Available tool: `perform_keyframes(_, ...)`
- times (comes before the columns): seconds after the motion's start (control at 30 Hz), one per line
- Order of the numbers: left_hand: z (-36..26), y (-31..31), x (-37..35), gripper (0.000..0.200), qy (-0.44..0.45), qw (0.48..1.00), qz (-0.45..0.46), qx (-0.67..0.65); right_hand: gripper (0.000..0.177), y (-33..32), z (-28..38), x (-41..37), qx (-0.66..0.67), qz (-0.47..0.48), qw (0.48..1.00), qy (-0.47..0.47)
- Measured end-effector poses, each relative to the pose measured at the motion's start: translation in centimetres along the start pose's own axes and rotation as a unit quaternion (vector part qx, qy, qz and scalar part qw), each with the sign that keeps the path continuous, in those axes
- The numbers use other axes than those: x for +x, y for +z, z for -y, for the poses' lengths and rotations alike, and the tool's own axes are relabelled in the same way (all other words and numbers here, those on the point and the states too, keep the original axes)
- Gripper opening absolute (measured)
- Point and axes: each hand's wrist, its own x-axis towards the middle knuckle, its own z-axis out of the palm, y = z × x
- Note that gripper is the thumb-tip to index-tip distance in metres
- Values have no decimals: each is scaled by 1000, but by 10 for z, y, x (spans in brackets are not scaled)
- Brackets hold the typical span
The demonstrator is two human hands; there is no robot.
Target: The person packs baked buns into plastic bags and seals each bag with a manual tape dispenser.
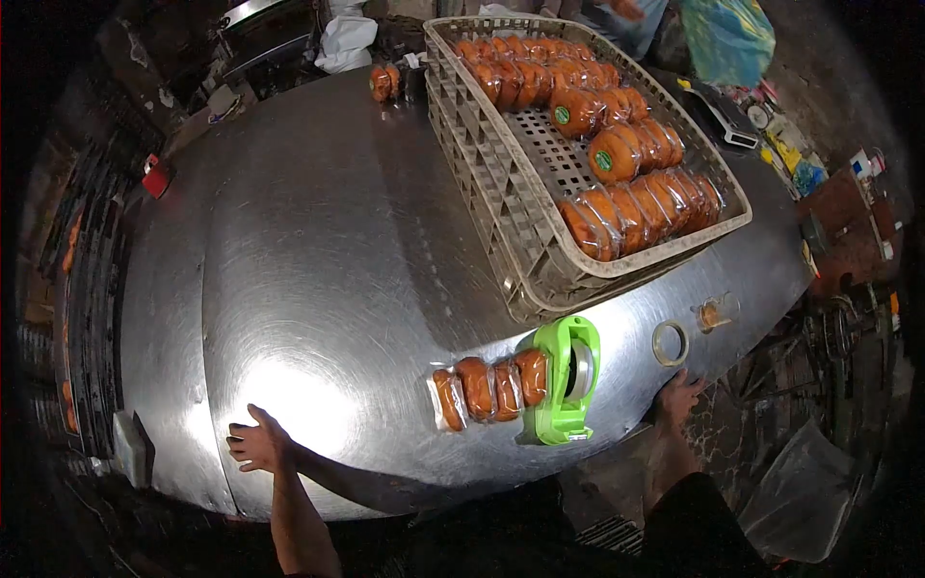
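Note:
My left hand (258, 441) is over the left front of the metal table (308, 241), fingers spread, holding nothing. At the front right edge is my right hand (679, 400), its fingers apart and nothing visible in them. Just beyond it lies an empty-centred tape ring (657, 344). Between my hands, a row of clear-wrapped brown buns (479, 389) sits against a green tape dispenser (542, 424), which carries a roll of tape. Neither hand touches the buns or the dispenser.
A plastic crate (472, 207) holding wrapped buns (636, 212) stands at the back right. More wrapped buns (384, 84) and a red object (155, 177) lie farther back. A scale-like device (723, 118) is right of the crate. Part of another person's hand (628, 9) shows at the top.

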Motion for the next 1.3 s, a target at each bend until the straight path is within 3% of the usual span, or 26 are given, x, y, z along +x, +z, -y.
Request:
perform_keyframes(0.2, 1, 6, 0, 74, 5, 1000, -19, 10, 76, -33, 35, -37, 45, 15, 998, 37)
perform_keyframes(0.4, 3, 11, 1, 76, 12, 1000, -22, 8, 77, -10, 9, -8, 11, 16, 1000, -2)
perform_keyframes(0.5, 2, 6, 1, 76, 12, 1000, -1, 5, 76, 1, 1, 0, 79, -1, 997, 15)
perform_keyframes(0.6, 2, 3, 1, 75, 12, 1000, 7, 1, 76, 25, -29, 25, 69, -7, 995, -70)
perform_keyframes(0.7, 3, 6, 2, 78, 13, 1000, 4, 16, 77, 53, -57, 62, -15, -1, 997, -77)
perform_keyframes(0.87, 3, -2, 1, 72, 14, 999, 26, -15, 77, 8, -3, 2, 21, -35, 999, -34)
perform_keyframes(1.0, 5, 7, 3, 78, 13, 1000, 9, 6, 76, 86, -88, 93, -51, -53, 984, -161)
perform_keyframes(1.1, 4, 6, 3, 78, 14, 1000, 8, 4, 75, 78, -80, 87, -62, -34, 989, -133)
perform_keyframes(1.17, 3, 8, 2, 77, 11, 1000, -4, 9, 72, 63, -61, 66, -82, -74, 988, -108)
perform_keyframes(1.23, 3, 11, 3, 77, 12, 1000, -11, 18, 68, 51, -38, 36, -112, -176, 974, -85)
perform_keyframes(1.27, 4, 13, 3, 77, 12, 1000, -15, 23, 68, 58, -49, 45, -131, -215, 953, -167)
perform_keyframes(1.3, 4, 14, 4, 77, 15, 1000, -13, 23, 68, 59, -51, 47, -114, -210, 960, -148)
